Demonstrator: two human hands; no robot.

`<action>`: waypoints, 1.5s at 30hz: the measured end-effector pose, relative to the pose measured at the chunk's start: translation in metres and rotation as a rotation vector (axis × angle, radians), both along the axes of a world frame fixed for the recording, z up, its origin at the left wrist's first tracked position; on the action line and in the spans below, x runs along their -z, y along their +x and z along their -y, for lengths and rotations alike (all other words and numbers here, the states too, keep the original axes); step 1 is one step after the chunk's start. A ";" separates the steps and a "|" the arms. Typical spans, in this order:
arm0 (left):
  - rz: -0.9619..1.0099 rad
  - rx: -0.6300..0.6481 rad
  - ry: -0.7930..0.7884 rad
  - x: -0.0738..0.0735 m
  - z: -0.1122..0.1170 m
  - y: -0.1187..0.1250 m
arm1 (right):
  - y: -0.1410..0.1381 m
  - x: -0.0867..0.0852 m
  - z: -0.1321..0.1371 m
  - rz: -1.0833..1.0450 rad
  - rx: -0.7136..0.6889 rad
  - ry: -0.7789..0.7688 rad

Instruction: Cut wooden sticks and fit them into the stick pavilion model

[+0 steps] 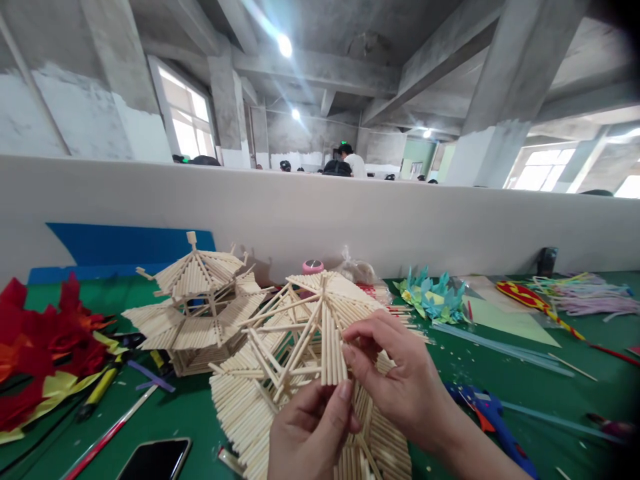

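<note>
A pavilion model built of pale wooden sticks [300, 313] stands in front of me, its upper roof partly covered and partly open framing. My left hand [317, 427] is closed at the lower ends of a front roof panel, thumb and fingers pinching the sticks. At the panel's right edge, the thumb and index finger of my right hand [400, 373] pinch a wooden stick [340, 327]. My fingers partly hide the stick and the roof's lower edge. To the left stands a second pavilion model [200, 300], with two roof tiers and a small block on top.
A blue glue gun [490, 417] lies at right on the green table [440, 460]. At front left are a phone [155, 460] and red paper flowers [50, 347]. A blue paper flower [433, 297] sits farther back. A white partition [275, 200] runs behind.
</note>
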State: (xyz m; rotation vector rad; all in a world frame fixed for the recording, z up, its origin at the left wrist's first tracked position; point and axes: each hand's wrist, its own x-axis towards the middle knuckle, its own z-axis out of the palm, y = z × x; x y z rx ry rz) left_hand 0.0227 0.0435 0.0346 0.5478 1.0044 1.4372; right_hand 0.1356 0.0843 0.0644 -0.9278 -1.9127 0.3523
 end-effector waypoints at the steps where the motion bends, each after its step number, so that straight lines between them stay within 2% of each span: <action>1: -0.002 -0.005 -0.009 -0.002 0.001 0.000 | 0.001 0.000 0.001 -0.004 -0.004 0.001; 6: -0.007 -0.037 -0.032 -0.005 0.007 -0.004 | 0.009 0.005 0.018 -0.075 0.056 0.061; 11: 0.013 -0.020 0.029 -0.005 0.009 -0.008 | 0.010 0.030 0.039 -0.109 0.016 0.105; 16: 0.012 0.058 0.027 -0.005 0.007 -0.009 | 0.003 0.050 0.044 -0.141 -0.050 0.096; 28: 0.026 0.101 0.080 0.002 0.000 -0.013 | -0.002 0.045 0.034 -0.069 -0.027 0.228; 33: -0.010 0.104 0.100 0.005 -0.002 -0.013 | -0.005 0.047 0.032 -0.148 0.018 0.268; 45: -0.033 0.094 0.107 0.005 -0.001 -0.013 | -0.006 0.041 0.033 -0.088 0.017 0.247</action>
